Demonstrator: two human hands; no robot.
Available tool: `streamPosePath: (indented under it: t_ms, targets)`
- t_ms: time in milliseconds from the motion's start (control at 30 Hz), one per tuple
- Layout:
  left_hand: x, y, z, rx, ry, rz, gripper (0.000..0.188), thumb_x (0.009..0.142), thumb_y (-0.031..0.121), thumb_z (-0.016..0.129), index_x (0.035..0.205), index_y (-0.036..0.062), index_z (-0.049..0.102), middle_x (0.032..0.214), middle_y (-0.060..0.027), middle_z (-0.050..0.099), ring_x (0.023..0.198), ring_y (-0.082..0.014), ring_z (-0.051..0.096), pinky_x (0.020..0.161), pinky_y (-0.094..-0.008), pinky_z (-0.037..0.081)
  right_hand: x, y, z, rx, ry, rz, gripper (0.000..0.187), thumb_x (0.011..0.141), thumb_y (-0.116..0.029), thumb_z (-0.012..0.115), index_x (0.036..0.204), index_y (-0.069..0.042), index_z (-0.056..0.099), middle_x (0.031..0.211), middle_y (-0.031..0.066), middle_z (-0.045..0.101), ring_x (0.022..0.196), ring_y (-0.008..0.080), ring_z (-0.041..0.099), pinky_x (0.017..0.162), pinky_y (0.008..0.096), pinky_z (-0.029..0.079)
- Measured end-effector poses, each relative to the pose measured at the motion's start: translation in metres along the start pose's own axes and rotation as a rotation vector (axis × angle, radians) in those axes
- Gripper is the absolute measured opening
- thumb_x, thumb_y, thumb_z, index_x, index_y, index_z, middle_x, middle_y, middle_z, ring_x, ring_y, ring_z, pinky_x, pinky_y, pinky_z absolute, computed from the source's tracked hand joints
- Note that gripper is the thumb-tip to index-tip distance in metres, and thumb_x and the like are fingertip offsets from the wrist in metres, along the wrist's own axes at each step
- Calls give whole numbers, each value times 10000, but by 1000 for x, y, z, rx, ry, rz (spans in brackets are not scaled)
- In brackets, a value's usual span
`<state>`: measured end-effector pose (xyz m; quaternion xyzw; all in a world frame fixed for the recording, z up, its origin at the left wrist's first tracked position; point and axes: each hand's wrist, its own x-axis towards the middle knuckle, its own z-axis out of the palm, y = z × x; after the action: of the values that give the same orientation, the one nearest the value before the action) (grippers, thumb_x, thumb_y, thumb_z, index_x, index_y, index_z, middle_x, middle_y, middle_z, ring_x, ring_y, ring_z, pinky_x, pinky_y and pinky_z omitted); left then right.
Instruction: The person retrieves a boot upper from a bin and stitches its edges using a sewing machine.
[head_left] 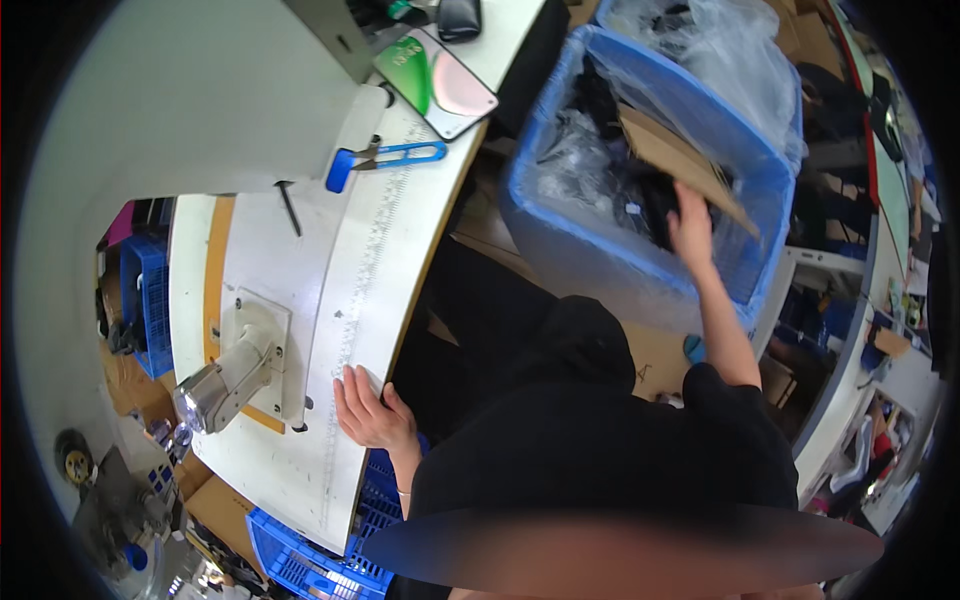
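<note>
My left hand (375,414) lies flat and open on the white sewing-machine table (395,225), its fingers spread over the printed ruler strip along the near edge. My right hand (692,235) reaches down into a large blue bin (600,235) lined with clear plastic. Its fingers are stretched out beside a brown cardboard sheet (680,155) and over a dark, soft-looking item (655,205). Nothing is seen gripped in it, though its fingertips are partly hidden. The pale sewing-machine body (110,120) arches over the table on the left.
Blue-handled thread snips (400,154), a phone-shaped panel with a green and pink face (437,82) and a black rod (289,208) lie on the table. Blue crates (300,560) stand below it. A second blue bin (785,85) is behind the first.
</note>
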<state>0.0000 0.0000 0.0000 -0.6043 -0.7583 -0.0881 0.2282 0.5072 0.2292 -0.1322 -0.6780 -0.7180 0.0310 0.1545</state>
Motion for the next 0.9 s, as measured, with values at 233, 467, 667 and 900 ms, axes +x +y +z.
streamPosePath:
  t_ms: [233, 467, 667, 900]
  targets:
    - [-1, 2, 5, 32, 39, 8, 464, 990, 453, 361, 1222, 114, 577, 1225, -60, 607, 1159, -278, 547, 928, -405, 442, 0, 88, 49, 8, -163, 516, 573, 796, -214, 649, 1317, -109, 433, 1374, 198, 410, 1184, 425, 472, 940, 506, 432]
    - [-2, 0, 2, 57, -11, 2, 497, 976, 469, 396, 1222, 73, 567, 1232, -91, 594, 1162, -306, 537, 935, -405, 422, -33, 60, 165, -536, -575, 702, 832, 824, -327, 679, 1480, -193, 186, 1514, 53, 264, 1351, 322, 320, 1051, 532, 336]
    - [-5, -4, 3, 56, -57, 42, 525, 959, 495, 406, 1277, 92, 514, 1285, -88, 558, 1218, -303, 494, 975, -416, 389, 34, 38, 112, -509, -731, 81, 653, 822, -393, 653, 1355, -90, 430, 1420, 135, 408, 1299, 291, 410, 1030, 489, 371]
    - [-4, -5, 1, 49, -61, 30, 579, 941, 542, 408, 1256, 74, 536, 1288, -87, 551, 1190, -315, 506, 941, -418, 401, 52, 75, 38, -292, -866, 50, 480, 852, -390, 615, 1175, -34, 611, 1236, 190, 576, 1181, 353, 514, 1023, 435, 371]
